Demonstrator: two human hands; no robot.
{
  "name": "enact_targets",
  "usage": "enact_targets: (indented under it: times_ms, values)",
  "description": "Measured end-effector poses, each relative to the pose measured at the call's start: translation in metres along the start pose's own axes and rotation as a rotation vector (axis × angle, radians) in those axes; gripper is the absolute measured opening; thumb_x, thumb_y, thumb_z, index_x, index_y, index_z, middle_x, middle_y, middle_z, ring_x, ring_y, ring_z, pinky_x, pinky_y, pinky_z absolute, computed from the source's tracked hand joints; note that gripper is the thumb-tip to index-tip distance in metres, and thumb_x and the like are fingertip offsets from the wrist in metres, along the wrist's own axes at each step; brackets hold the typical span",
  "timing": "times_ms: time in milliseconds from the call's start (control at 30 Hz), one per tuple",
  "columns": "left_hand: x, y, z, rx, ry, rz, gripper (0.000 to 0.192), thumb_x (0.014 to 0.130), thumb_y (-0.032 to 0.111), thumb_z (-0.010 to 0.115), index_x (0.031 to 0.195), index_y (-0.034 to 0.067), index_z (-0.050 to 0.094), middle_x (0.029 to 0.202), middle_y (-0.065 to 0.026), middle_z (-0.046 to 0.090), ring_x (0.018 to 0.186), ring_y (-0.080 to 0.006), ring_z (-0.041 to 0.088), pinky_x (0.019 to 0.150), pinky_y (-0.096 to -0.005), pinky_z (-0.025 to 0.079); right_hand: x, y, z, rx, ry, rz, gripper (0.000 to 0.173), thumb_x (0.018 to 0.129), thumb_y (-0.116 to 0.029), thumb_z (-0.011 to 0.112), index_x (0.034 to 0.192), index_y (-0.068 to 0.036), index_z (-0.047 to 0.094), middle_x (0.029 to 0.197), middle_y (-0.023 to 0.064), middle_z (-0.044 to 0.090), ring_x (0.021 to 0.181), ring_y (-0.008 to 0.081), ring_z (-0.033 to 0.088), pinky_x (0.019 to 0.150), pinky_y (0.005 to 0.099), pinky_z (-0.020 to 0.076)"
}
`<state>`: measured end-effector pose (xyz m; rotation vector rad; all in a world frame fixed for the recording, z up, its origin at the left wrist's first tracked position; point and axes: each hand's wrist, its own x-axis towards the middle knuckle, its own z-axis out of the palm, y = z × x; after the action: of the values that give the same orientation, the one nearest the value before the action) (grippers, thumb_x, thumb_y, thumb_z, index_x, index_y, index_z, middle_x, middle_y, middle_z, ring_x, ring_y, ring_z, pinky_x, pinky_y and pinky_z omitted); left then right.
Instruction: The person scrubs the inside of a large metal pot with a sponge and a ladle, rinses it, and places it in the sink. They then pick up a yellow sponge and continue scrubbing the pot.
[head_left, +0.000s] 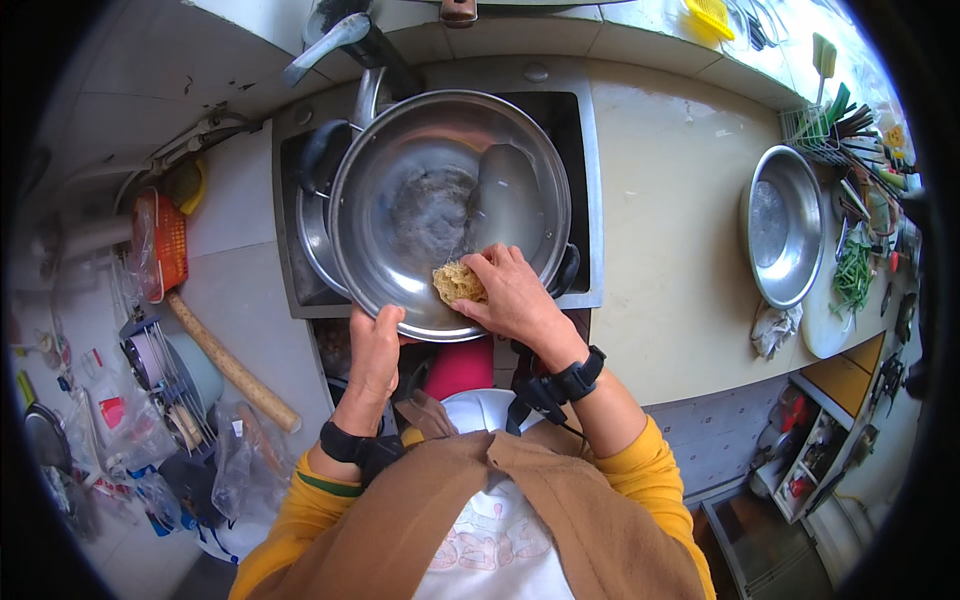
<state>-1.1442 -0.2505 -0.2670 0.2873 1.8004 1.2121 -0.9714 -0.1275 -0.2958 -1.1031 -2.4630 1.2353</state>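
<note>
A large stainless steel wok (375, 176) with dark side handles is tilted over the sink (597, 187), with cloudy water (517, 210) pooled on its right side. My left hand (375, 349) grips the wok's near-left rim, thumb over the edge. In my right hand (517, 292) is a tan fibrous scrubber, like a loofah (457, 283), held against the inside wall near the front rim. Beneath the wok, part of another metal basin (315, 232) shows in the sink. The faucet (367, 97) stands behind, at the wok's back left.
A metal basin (784, 225) stands on the right counter, beside a white cutting board (825, 330) with chopped greens (853, 270). A wire basket (814, 135) holds chopsticks at the back right. To the left are an orange plastic basket (171, 244), a wooden rolling pin (232, 364) and a dish rack (176, 397).
</note>
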Motion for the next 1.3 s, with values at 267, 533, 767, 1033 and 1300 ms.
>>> enact_targets:
  times_ms: [267, 533, 767, 1033, 1300]
  values:
    - [-0.009, 0.014, 0.007, -0.137, -0.055, -0.111, 0.039, 0.085, 0.004, 0.051, 0.123, -0.004, 0.047, 0.109, -0.0109, 0.059, 0.086, -0.0171, 0.066, 0.062, -0.0287, 0.062, 0.018, -0.008, 0.003, -0.124, 0.089, -0.030, 0.059, 0.086, -0.041, 0.069, 0.137, -0.014, 0.055, 0.103, 0.0139, 0.059, 0.101, 0.0313, 0.057, 0.083, 0.0437, 0.0460]
    - [-0.011, 0.013, 0.011, -0.130, -0.074, -0.145, 0.044, 0.085, 0.004, 0.050, 0.128, -0.004, 0.048, 0.111, -0.0112, 0.060, 0.091, -0.0180, 0.068, 0.073, -0.0323, 0.063, 0.027, -0.025, 0.020, -0.264, 0.087, -0.179, 0.052, 0.089, -0.018, 0.064, 0.139, -0.029, 0.054, 0.101, 0.0096, 0.055, 0.096, 0.0287, 0.053, 0.079, 0.0408, 0.0414]
    - [-0.008, 0.013, 0.010, -0.110, -0.129, -0.161, 0.048, 0.085, 0.001, 0.048, 0.132, -0.002, 0.045, 0.113, -0.0083, 0.058, 0.092, -0.0150, 0.066, 0.078, -0.0290, 0.061, 0.023, -0.024, 0.027, -0.216, 0.060, -0.153, 0.050, 0.087, -0.009, 0.062, 0.134, -0.025, 0.056, 0.101, 0.0101, 0.056, 0.096, 0.0304, 0.053, 0.078, 0.0416, 0.0425]
    - [-0.009, 0.013, 0.012, -0.157, -0.117, -0.181, 0.048, 0.084, 0.002, 0.049, 0.132, -0.002, 0.045, 0.110, -0.0084, 0.058, 0.088, -0.0140, 0.065, 0.071, -0.0298, 0.063, 0.023, -0.023, 0.028, -0.223, 0.082, -0.151, 0.053, 0.081, -0.009, 0.063, 0.133, -0.022, 0.058, 0.097, 0.0104, 0.056, 0.095, 0.0322, 0.053, 0.075, 0.0421, 0.0433]
    - [-0.006, 0.013, 0.011, -0.115, -0.123, -0.203, 0.049, 0.083, 0.002, 0.050, 0.132, -0.003, 0.046, 0.105, -0.0042, 0.056, 0.090, -0.0103, 0.060, 0.073, -0.0253, 0.056, 0.024, -0.023, 0.031, -0.220, 0.088, -0.153, 0.050, 0.084, -0.009, 0.061, 0.132, -0.021, 0.059, 0.095, 0.0108, 0.057, 0.092, 0.0315, 0.055, 0.076, 0.0431, 0.0447]
